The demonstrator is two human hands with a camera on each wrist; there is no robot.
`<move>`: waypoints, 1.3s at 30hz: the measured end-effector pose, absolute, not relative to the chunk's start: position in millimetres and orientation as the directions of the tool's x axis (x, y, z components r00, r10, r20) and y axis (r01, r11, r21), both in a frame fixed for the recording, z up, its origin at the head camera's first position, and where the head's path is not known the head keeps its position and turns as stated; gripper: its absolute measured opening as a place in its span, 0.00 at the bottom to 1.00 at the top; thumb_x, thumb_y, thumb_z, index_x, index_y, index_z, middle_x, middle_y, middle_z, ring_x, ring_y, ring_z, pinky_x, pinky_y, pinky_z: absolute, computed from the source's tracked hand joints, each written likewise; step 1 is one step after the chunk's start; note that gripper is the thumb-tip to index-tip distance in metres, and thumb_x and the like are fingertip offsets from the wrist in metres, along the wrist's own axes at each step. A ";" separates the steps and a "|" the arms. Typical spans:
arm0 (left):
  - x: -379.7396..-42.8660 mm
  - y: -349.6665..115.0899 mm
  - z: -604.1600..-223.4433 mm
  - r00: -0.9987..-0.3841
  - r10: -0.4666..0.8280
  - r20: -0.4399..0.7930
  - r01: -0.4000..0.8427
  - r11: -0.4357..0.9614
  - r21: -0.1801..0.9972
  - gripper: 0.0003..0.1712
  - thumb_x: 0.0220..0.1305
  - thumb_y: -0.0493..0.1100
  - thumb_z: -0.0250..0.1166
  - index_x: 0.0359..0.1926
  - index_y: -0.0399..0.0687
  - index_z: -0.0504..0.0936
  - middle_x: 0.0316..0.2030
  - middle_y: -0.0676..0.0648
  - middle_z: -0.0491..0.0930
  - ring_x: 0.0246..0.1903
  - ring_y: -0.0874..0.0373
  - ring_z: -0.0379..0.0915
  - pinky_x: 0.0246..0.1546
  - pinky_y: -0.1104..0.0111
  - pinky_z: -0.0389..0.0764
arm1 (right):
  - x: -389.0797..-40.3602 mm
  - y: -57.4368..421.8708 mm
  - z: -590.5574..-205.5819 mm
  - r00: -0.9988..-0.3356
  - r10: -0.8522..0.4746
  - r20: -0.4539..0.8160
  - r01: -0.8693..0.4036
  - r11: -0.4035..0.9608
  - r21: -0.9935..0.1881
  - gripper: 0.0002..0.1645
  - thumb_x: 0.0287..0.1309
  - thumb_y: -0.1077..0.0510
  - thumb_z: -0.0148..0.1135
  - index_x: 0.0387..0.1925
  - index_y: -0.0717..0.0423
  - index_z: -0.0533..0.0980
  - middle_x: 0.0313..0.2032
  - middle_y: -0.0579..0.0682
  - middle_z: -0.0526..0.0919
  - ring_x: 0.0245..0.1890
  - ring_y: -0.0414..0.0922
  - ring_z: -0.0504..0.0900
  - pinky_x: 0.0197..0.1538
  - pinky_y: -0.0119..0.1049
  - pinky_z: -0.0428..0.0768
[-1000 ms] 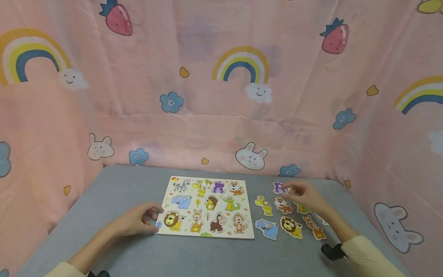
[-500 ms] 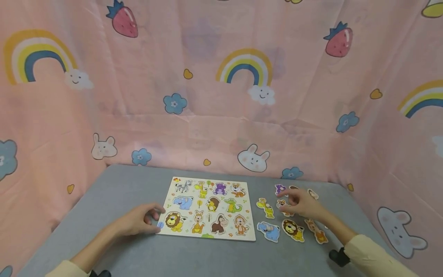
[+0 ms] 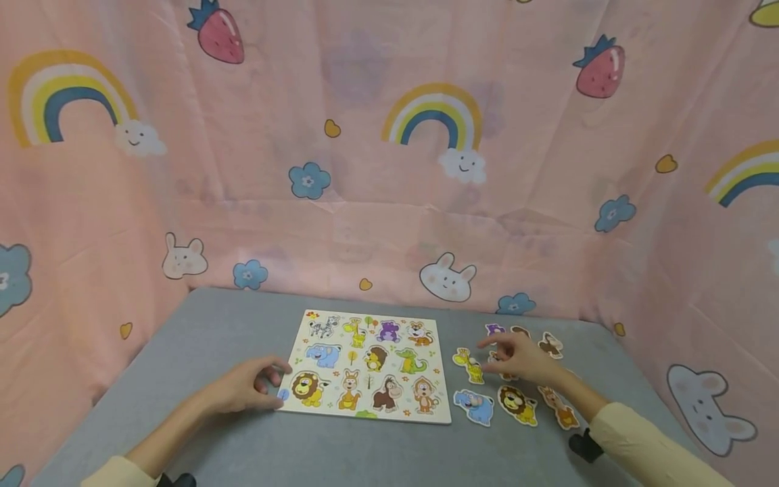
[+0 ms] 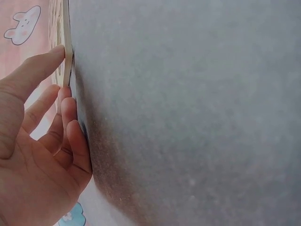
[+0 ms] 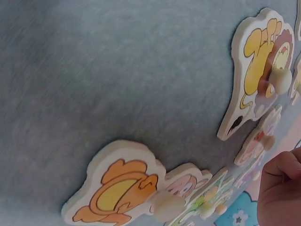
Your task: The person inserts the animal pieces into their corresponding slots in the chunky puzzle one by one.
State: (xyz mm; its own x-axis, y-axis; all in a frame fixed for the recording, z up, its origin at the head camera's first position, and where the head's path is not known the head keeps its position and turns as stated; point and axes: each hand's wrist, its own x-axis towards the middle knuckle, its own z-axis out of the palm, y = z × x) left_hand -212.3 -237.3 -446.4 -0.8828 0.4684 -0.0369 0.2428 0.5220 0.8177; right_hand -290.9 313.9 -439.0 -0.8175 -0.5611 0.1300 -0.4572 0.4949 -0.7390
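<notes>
A white animal puzzle board point(image 3: 339, 338) with printed pictures lies on the table. My left hand point(image 3: 240, 387) is at its near left corner; in the left wrist view thumb and fingertips touch the board's edge point(image 4: 67, 28). My right hand point(image 3: 526, 355) is above the loose pieces, index finger and thumb spread apart with nothing visible between them. Its thumb tip is nearest the giraffe piece point(image 3: 467, 365). The tiger piece point(image 3: 500, 368) is partly hidden beneath that hand. The lion piece point(image 5: 258, 66) and kangaroo piece point(image 5: 120, 186), in the right wrist view, carry round knobs.
An elephant piece point(image 3: 475, 408) lies near the board's right edge. Farther back are a purple hippo piece point(image 3: 495, 329) and a monkey-like piece point(image 3: 550, 345). The grey table point(image 3: 341, 453) ends at a pink patterned curtain point(image 3: 353, 237).
My right hand has shifted from the hippo piece at the back, leftward and nearer, to beside the giraffe piece. My left hand stays at the board. The view has shifted slightly.
</notes>
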 end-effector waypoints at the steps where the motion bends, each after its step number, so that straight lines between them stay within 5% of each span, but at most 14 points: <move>1: -212.5 -237.6 -446.4 -0.882 0.470 -0.037 0.243 0.522 0.818 0.29 0.54 0.36 0.78 0.55 0.37 0.77 0.37 0.47 0.74 0.29 0.56 0.69 0.28 0.70 0.70 | -290.8 312.8 -439.2 -0.823 -0.555 0.118 -0.442 0.497 -0.747 0.23 0.56 0.60 0.77 0.51 0.64 0.81 0.20 0.43 0.66 0.19 0.35 0.64 0.22 0.32 0.67; 17: -213.9 -237.4 -445.9 -0.886 0.462 -0.037 0.247 0.538 0.806 0.28 0.53 0.37 0.79 0.54 0.38 0.78 0.37 0.47 0.74 0.29 0.56 0.70 0.29 0.70 0.71 | -290.3 297.4 -444.9 -0.863 -0.500 0.078 -0.412 0.605 -0.681 0.20 0.52 0.53 0.80 0.43 0.59 0.84 0.17 0.41 0.67 0.16 0.35 0.63 0.22 0.31 0.62; 39: -213.1 -238.1 -447.4 -0.887 0.461 -0.030 0.254 0.541 0.801 0.28 0.54 0.39 0.78 0.54 0.39 0.78 0.37 0.48 0.74 0.30 0.55 0.70 0.30 0.69 0.71 | -292.0 285.5 -442.9 -0.862 -0.494 0.113 -0.449 0.641 -0.623 0.04 0.58 0.63 0.73 0.35 0.59 0.85 0.17 0.41 0.67 0.17 0.36 0.64 0.23 0.32 0.63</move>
State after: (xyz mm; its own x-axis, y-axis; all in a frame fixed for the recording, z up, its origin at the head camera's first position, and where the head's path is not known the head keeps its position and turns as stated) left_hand -213.1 -238.1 -447.4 -0.8871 0.4605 -0.0296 0.2543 0.5413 0.8015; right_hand -292.0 285.5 -442.9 -0.8619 -0.4943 0.1130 -0.4491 0.6408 -0.6226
